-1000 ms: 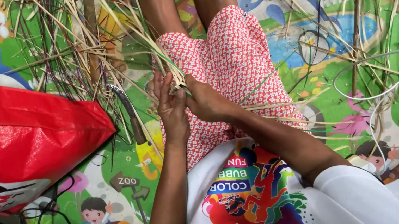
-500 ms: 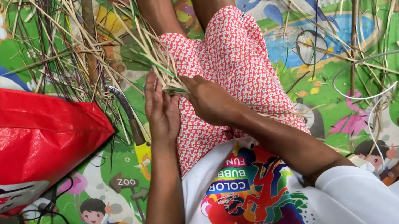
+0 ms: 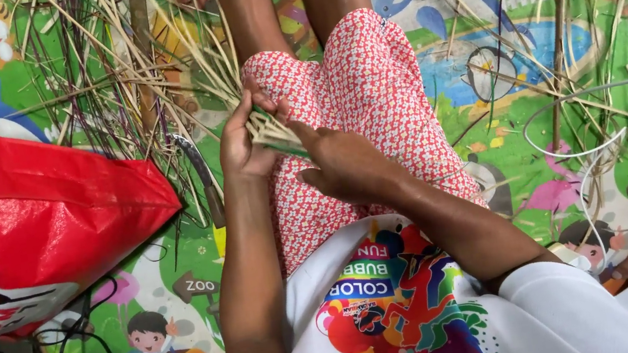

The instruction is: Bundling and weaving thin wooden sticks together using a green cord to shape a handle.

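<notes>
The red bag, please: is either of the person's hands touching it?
No: the red bag lies apart, while both hands grip dry straw strips over the lap.

The light is soft and even, quite bright, with strong colours. Shadows are weak, only a thin one under the red bag (image 3: 30, 219) at left. The bag shows mild glare. Focus is sharp; near corners look darker.

Domestic floor setting used for handcraft: a children's cartoon play mat (image 3: 480, 68) covers the floor, strewn with dried plant strips (image 3: 124, 72), beside a red shopping bag (image 3: 29, 211).
</notes>
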